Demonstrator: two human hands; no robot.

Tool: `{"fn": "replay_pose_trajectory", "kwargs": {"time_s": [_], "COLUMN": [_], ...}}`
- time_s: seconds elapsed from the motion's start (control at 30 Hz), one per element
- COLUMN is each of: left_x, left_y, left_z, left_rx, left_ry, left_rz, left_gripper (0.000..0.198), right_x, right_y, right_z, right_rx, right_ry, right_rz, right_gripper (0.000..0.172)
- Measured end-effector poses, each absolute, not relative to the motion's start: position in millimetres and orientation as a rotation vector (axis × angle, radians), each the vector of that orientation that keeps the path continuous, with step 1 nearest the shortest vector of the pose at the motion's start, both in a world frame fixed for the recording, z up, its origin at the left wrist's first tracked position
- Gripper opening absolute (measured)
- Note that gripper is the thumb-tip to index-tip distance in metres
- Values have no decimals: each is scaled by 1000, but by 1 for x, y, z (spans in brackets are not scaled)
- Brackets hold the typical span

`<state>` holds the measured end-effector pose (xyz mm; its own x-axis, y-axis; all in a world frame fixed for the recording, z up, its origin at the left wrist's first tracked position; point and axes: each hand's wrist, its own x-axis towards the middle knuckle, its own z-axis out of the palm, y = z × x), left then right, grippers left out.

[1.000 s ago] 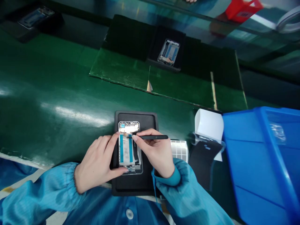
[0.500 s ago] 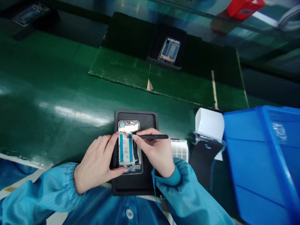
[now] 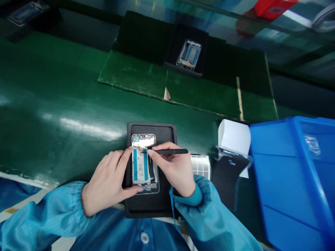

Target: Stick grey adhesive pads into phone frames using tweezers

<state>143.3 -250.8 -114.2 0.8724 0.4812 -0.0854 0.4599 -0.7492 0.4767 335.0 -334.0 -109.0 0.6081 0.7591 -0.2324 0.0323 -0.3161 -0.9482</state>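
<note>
On the green workbench (image 3: pixel 65 90), a black tray (image 3: pixel 163 205) sits near a blue bin (image 3: pixel 285 188).

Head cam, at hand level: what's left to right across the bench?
Left hand → phone frame → right hand holding black tweezers → white label sheet → blue plastic bin

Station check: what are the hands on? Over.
Left hand steadying phone frame on black tray. Right hand pinching tweezers, tip at frame's upper part. Blue bin off right, apart from hands.
</note>
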Motion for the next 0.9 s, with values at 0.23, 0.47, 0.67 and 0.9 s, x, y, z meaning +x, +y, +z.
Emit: {"fn": "replay_pose_trajectory", "kwargs": {"time_s": [0.23,0.47,0.67,0.9], "left_x": [144,143,143,144], "left_y": [-251,-251,-251,-251], "left_z": [-113,-114,-114,-113], "left_rx": [2548,2545,2538,2553], "left_ry": [686,689,685,685], "left_rz": [64,58,73,60], "left_gripper": [92,94,92,91], "right_x": [336,337,336,336], "right_y": [-333,-335,-335,-336], "right_z": [-109,-112,-113,-115], "right_rx": [-1732,-1737,-1752,-1760], "right_ry": [-643,-644,-649,-653], "right_rz": [846,864,858,847], "right_gripper": [20,22,23,20]}}
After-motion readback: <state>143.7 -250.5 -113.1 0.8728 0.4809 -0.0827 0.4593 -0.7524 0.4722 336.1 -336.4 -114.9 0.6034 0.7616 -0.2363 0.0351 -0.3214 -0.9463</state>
